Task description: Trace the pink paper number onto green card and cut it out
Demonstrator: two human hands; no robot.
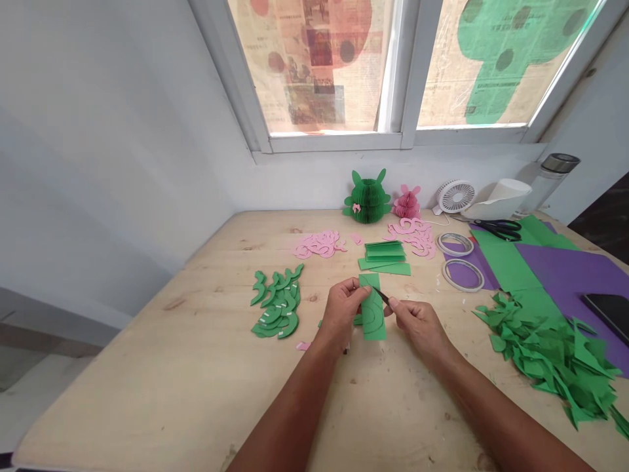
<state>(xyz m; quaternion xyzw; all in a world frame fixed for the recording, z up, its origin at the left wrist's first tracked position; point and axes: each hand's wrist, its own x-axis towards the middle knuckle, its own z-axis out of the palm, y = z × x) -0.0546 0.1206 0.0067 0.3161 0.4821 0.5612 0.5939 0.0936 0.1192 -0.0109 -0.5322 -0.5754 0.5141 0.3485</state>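
A green paper strip (372, 321) with curved lines drawn on it is pinched at its upper left edge by my left hand (341, 308). My right hand (420, 324) grips a thin dark-tipped tool (381, 296), whose tip meets the strip near its top; whether it is a pen or a blade I cannot tell. Folded green strips (384, 252) lie just beyond the hands. Left of them is a stack of curved green cut-outs (281, 313). Pink curved cut-outs (319, 244) lie farther back. Part of another green piece shows behind my left fingers.
Green paper scraps (555, 354) cover the right side, near purple sheets (580, 269) and a phone (608, 313). Two tape rolls (462, 275), black scissors (498, 229), a small fan (456, 196), a bottle (553, 180) and green (369, 202) and pink paper figures (407, 202) stand or lie behind.
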